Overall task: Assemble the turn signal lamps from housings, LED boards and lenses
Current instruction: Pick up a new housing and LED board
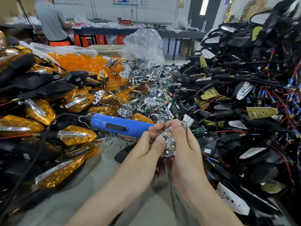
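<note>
Left hand [145, 144] and right hand [185, 154] both pinch a chrome reflector [169, 142], LEDs showing, above the surface [114, 185]. Finished amber lamps [76, 136] piled left. Heap of wired housings [244, 95] right, unassembled, so plenty left.

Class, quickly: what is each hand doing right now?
Left hand: pinches the chrome LED reflector.
Right hand: grips the same reflector.

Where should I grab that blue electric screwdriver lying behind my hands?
Grip the blue electric screwdriver round mid-barrel, by the black switch, from above. It lies flat and crosswise, top side bare; the left hand hides its right end, and a cord leaves its left end.
</note>
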Available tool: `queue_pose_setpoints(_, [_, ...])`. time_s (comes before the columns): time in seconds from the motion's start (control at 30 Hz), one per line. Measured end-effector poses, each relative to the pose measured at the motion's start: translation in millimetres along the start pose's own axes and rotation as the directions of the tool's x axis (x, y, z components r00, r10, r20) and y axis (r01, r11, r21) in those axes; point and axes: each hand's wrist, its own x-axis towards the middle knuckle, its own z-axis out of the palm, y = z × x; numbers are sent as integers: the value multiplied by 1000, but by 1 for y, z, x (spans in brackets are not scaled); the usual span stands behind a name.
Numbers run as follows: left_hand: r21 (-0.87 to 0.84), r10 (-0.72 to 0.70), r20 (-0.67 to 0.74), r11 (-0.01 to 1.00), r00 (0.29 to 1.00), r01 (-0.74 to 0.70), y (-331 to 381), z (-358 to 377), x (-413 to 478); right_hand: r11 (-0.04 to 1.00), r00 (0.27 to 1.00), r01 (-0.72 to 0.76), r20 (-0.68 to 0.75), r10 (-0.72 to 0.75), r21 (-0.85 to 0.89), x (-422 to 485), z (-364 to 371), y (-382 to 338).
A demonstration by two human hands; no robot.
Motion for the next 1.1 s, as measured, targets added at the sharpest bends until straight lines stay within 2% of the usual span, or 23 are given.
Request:
queue_pose_setpoints(0.13, [9, 6, 68, 1000, 998, -6, 3, -3, -2, 999, 1000, 13, 7, -13, -32, 1, 0, 3])
queue_pose_setpoints(0.33, [18, 0, 8, 1000, 1000, 0, -1, -4, 3, 993, 996, 76, 52, -72, -88, 0, 5, 10])
queue_pose_setpoints(0.4, [-45, -14, 28, 999, 1000, 15, 0, -4, 4, 996, 997, 63, 58, -59, -58, 1, 4, 9])
queue_pose_setpoints(0.57, [-330, -57, 102, 940, 993, 88, -2, -5, 3, 993, 995, -67, 80, 59, 101, -1, 0, 1])
queue_pose_setpoints(0.63, [-371, -65, 121, 922, 991, 106, -3, -7, 4, 987, 993, -94, 83, 84, 132, -2, -1, -1])
queue_pose_setpoints(0.83, [-226, -43, 135, 971, 990, 73, 0, -7, 1, 995, 994, -78, 83, 72, 65, -2, -2, 0])
queue_pose_setpoints(0.97, [-32, 1, -34, 999, 999, -2, -2, -1, 0, 998, 997, 30, 71, -27, -46, 0, 2, 6])
queue_pose_setpoints(1.1, [-46, 19, -96, 999, 995, -24, 2, 6, 0, 990, 994, 75, 85, -65, -116, -2, 7, 10])
